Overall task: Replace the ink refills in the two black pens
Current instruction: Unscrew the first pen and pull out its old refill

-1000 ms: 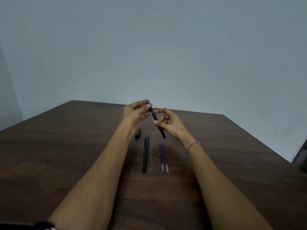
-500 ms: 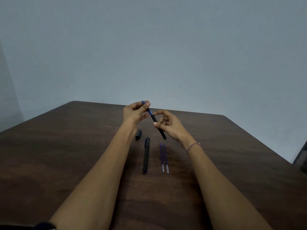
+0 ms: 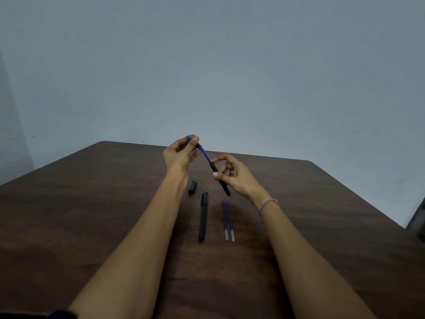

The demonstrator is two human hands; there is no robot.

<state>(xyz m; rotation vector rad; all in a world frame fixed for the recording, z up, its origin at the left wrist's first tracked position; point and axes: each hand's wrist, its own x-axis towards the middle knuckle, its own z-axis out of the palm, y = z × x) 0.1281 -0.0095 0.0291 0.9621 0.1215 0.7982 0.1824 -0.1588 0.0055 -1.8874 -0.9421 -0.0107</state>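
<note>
My right hand (image 3: pixel 232 176) pinches the black barrel (image 3: pixel 220 179) of an uncapped pen above the table. My left hand (image 3: pixel 180 154) pinches the tip end of its blue refill (image 3: pixel 207 156), which sticks partly out of the barrel. The pen's black cap (image 3: pixel 192 187) lies on the table below my left hand. A second black pen (image 3: pixel 203 217), capped, lies lengthwise on the table between my forearms. Two purple refills (image 3: pixel 227 219) lie side by side just to its right.
The dark brown wooden table (image 3: pixel 92 203) ends at a far edge just beyond my hands, with a plain grey wall behind. A dark object (image 3: pixel 417 222) shows at the right frame edge past the table's corner.
My left hand has moved up and to the left, and more of the blue refill now shows outside the black barrel. My right hand has kept the barrel almost still.
</note>
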